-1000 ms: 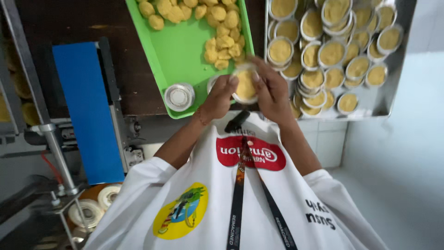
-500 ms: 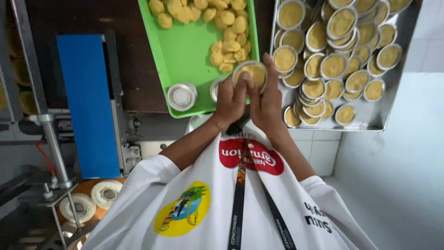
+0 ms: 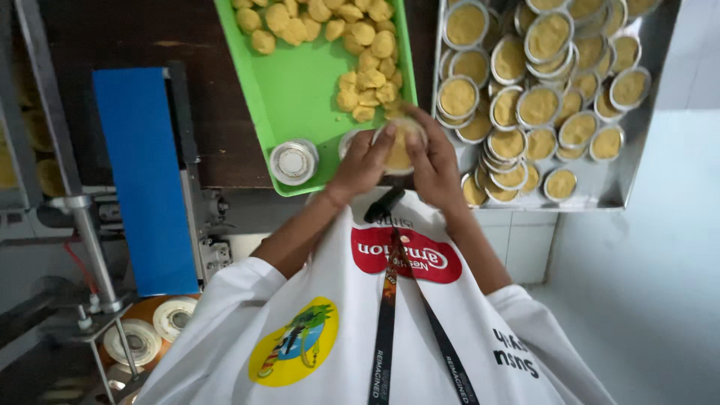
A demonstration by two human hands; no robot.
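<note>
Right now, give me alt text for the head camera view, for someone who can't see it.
Both hands, left hand and right hand, press yellow dough into a small round foil cup at the edge of a green tray scattered with dough pieces. A metal tray of filled cups sits to the right; an empty cup lies on the green tray.

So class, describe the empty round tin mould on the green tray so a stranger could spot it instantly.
Find the green tray on the dark table. The empty mould sits near its bottom edge, beside the left hand. Unlike the steel tray's tins, it holds no yellow dough.
</note>
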